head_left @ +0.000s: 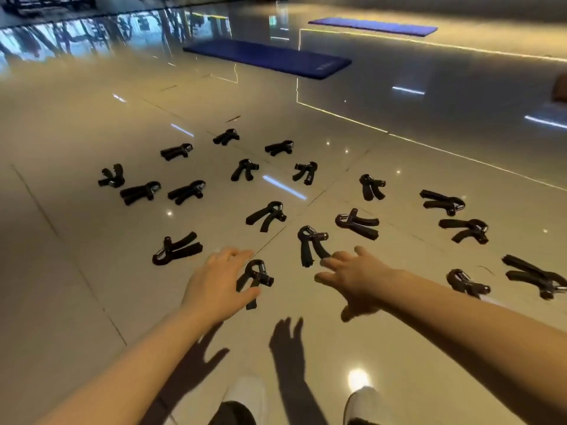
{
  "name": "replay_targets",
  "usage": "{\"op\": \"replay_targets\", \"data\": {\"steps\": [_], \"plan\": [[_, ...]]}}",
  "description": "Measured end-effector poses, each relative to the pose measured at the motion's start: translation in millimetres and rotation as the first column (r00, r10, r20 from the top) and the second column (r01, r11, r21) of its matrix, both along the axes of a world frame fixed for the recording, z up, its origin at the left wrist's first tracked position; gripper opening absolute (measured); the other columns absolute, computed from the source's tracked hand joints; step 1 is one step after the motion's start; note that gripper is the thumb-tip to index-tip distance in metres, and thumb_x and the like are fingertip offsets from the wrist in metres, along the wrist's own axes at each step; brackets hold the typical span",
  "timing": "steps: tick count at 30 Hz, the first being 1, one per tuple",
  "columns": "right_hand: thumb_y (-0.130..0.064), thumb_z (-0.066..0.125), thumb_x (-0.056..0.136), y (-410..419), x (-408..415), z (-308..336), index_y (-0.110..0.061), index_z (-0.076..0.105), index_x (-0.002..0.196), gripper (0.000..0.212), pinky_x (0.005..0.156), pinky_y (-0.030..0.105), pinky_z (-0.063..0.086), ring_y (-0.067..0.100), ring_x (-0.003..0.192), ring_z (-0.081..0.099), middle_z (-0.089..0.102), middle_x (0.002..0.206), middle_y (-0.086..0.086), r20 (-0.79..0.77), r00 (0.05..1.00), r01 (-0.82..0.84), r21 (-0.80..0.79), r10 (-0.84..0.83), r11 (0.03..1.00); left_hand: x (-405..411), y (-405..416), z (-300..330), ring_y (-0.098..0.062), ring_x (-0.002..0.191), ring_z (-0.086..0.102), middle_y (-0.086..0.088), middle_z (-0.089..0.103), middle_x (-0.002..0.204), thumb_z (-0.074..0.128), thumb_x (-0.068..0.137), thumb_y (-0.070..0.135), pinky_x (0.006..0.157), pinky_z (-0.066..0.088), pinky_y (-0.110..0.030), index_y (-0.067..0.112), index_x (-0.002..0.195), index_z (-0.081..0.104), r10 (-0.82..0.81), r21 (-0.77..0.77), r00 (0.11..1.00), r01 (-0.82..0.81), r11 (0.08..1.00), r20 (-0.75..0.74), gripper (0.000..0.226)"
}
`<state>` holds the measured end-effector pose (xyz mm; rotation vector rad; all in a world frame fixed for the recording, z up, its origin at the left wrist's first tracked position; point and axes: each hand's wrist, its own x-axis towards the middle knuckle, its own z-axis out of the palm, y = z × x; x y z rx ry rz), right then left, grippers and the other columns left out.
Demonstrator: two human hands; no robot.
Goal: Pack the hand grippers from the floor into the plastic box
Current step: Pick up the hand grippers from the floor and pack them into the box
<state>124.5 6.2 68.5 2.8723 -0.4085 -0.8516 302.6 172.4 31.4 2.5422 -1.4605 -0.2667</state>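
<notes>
Both hands out low over the floor (92,271), fingers spread and fairly straight, nothing held in either

Left hand (219,283) over the nearest gripper (254,279): thumb tip at the lower handle, fingers reaching past the spring end. Wide, ready to close, not yet closed. Contact with the thumb likely but hard to confirm

Right hand (352,276) just right of that same gripper, fingertips at the handle ends of the next gripper (311,243) up and to the right. Touching or just short, cannot tell

Reason for the pose, as a guess: two nearest pieces taken first, one per hand, to halve the trips

Shadows of both hands on the tile below the nearest gripper, so hands a little above the floor rather than flat on it

Hand grippers: about twenty, all black, scattered singly beyond and to either side of the nearest gripper, none stacked, mostly well apart. Each a V of two padded-looking handles joined at a looped metal spring with a small knob on the side. Lying flat, pointing every which way. Handles look grippy; spread legs likely to tangle once piled together

Plastic box: not in view

Two blue mats (270,58) far beyond the nearest gripper. White shoes (245,394) at the bottom edge, below it

Task barely begun by the look of the floor
</notes>
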Motion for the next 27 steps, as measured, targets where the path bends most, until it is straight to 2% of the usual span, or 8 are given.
{"op": "replay_targets", "data": {"steps": [5,9,12,14,17,19,22,27], "plan": [[-0.06,0.055,0.083,-50.4,38.6,-94.6,-0.031,0.016,0.147,0.08,0.106,0.047,0.034,0.032,0.136,0.027,0.019,0.153,0.009,0.015,0.981,0.19,0.152,-0.194,0.97,25.9,-27.4,-97.9,-0.019,0.133,0.029,0.001,0.028,0.148,0.054,0.08,0.063,0.103,0.034,-0.039,0.03,0.146,0.024,0.098,0.081,0.995,-0.096,0.992,-0.021,0.079],[-0.057,0.051,0.087,-73.3,72.2,-161.8,-0.034,0.014,0.147,0.073,0.109,0.048,0.03,0.035,0.139,0.019,0.004,0.157,0.007,0.029,0.952,0.283,0.279,-0.303,0.917,44.8,-48.3,-162.1,-0.02,0.139,0.019,0.0,0.021,0.152,0.056,0.08,0.061,0.108,0.026,-0.042,0.03,0.147,0.02,0.139,0.104,0.99,-0.135,0.985,-0.033,0.082],[-0.055,0.046,0.09,-88.7,98.4,-201.0,-0.037,0.014,0.145,0.066,0.108,0.052,0.028,0.038,0.141,0.011,-0.01,0.157,0.006,0.075,0.927,0.334,0.281,-0.368,0.9,60.4,-64.7,-188.5,-0.02,0.141,0.012,0.001,0.014,0.154,0.056,0.08,0.061,0.111,0.022,-0.042,0.031,0.148,0.017,0.148,0.147,0.989,-0.146,0.978,-0.003,0.084],[-0.054,0.044,0.091,-101.1,108.7,-221.9,-0.038,0.01,0.145,0.066,0.108,0.055,0.026,0.041,0.141,0.006,-0.012,0.157,0.007,0.063,0.904,0.396,0.253,-0.424,0.882,69.0,-67.8,-199.5,-0.023,0.138,0.022,-0.002,0.022,0.151,0.063,0.075,0.06,0.106,0.03,-0.044,0.03,0.146,0.026,0.1,0.168,0.995,-0.103,0.98,0.023,0.086],[-0.055,0.041,0.093,-119.9,117.9,-242.7,-0.04,0.005,0.146,0.066,0.107,0.056,0.027,0.044,0.139,0.009,-0.01,0.156,0.011,0.083,0.879,0.454,0.155,-0.47,0.877,83.4,-60.4,-218.6,-0.032,0.117,0.051,-0.013,0.049,0.134,0.075,0.058,0.057,0.082,0.049,-0.047,0.019,0.135,0.047,0.046,0.138,0.999,-0.049,0.989,0.026,0.089],[-0.058,0.036,0.093,-129.5,123.7,-253.5,-0.038,0.003,0.147,0.066,0.107,0.055,0.027,0.045,0.138,0.012,-0.004,0.155,0.015,0.129,0.884,0.443,0.079,-0.45,0.893,87.4,-55.9,-231.9,-0.034,0.112,0.054,-0.016,0.05,0.131,0.076,0.056,0.059,0.08,0.052,-0.046,0.02,0.14,0.041,0.049,0.154,0.999,-0.049,0.987,0.001,0.099],[-0.064,0.031,0.091,-133.6,133.8,-268.0,-0.039,0.001,0.146,0.068,0.104,0.053,0.03,0.044,0.135,0.02,0.002,0.155,0.018,0.119,0.869,0.474,0.073,-0.48,0.877,79.4,-51.8,-253.6,-0.034,0.123,0.047,-0.015,0.042,0.14,0.059,0.065,0.067,0.093,0.047,-0.048,0.025,0.147,0.022,0.089,0.153,0.996,-0.084,0.985,-0.028,0.099],[-0.049,0.03,0.098,-126.8,112.7,-284.7,-0.035,0.012,0.143,0.051,0.097,0.048,0.04,0.046,0.132,0.021,0.003,0.153,0.021,0.193,0.876,0.424,0.131,-0.443,0.896,61.5,-40.5,-276.1,-0.035,0.136,0.031,-0.012,0.026,0.151,0.037,0.079,0.066,0.106,0.033,-0.053,0.028,0.15,0.007,0.088,0.141,0.996,-0.084,0.986,-0.022,0.086]]}}
